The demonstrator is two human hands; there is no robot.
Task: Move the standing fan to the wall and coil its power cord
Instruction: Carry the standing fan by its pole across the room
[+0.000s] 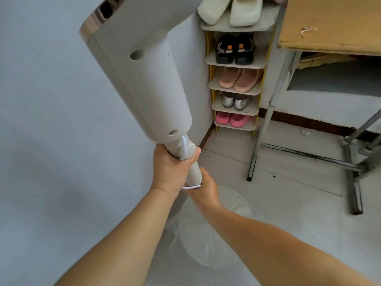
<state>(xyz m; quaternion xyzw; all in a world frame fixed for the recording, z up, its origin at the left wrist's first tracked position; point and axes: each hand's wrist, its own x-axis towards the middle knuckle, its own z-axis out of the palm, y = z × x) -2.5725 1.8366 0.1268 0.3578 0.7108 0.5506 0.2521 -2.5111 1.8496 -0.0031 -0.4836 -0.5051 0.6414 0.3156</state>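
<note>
The standing fan (142,79) is cream-coloured, and its wide upper column fills the top middle of the head view, close to the pale wall (51,100) on the left. My left hand (171,168) is shut around the narrow pole just under the column. Below it, my right hand (206,193) grips the same pole. A thin white power cord (190,187) loops across the pole between the two hands. The fan's round white base (226,223) shows on the floor beneath my right forearm. The fan head is out of view.
A narrow shoe rack (237,65) with several pairs of shoes stands in the corner to the right of the fan. Further right is a metal-framed bed or desk (329,38) with grey legs (354,193) on the tiled floor.
</note>
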